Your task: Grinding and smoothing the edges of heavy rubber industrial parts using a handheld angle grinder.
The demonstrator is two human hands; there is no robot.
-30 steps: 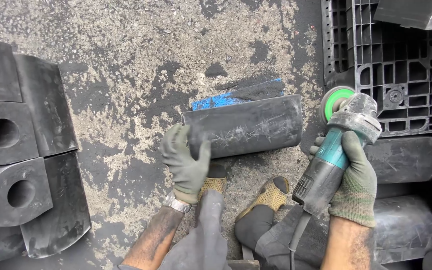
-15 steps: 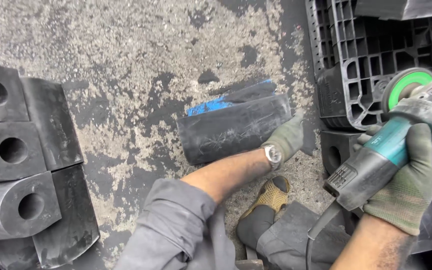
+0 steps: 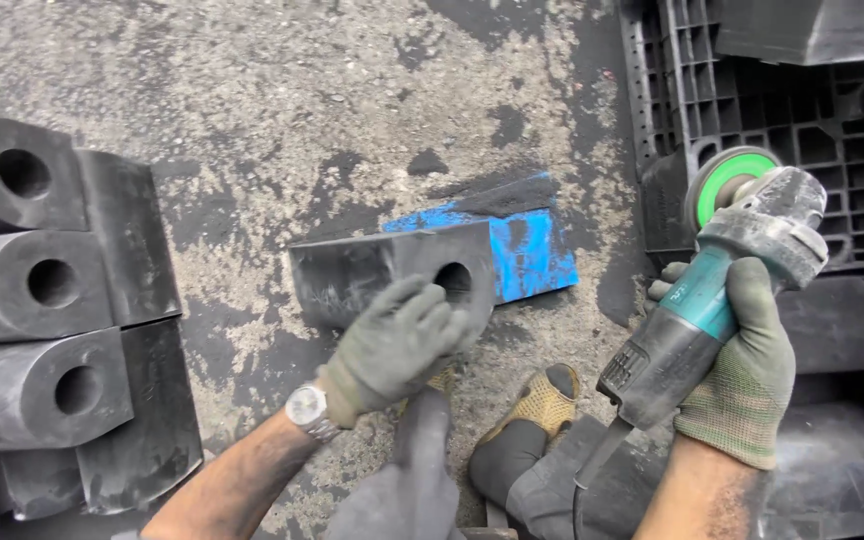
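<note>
My gloved left hand [image 3: 402, 345] grips the near end of a black rubber block [image 3: 347, 275] with a round hole through it. The block lies on the ground with its holed end turned towards me. Behind it sits a blue-topped block [image 3: 534, 250]. My gloved right hand [image 3: 742, 370] holds a teal and grey angle grinder [image 3: 697, 300] by its body, off to the right of the block. The grinder's green-centred disc [image 3: 732, 180] is raised and touches nothing.
Several black rubber blocks with holes [image 3: 42, 290] are stacked at the left. A black plastic pallet [image 3: 752, 90] and more black blocks [image 3: 832, 320] crowd the right side. My shoes [image 3: 537, 400] are at the bottom centre, on rough stained concrete [image 3: 302, 100].
My left hand turned the black block so its holed end faces me, uncovering the blue-topped block behind. The grinder stayed raised at the right.
</note>
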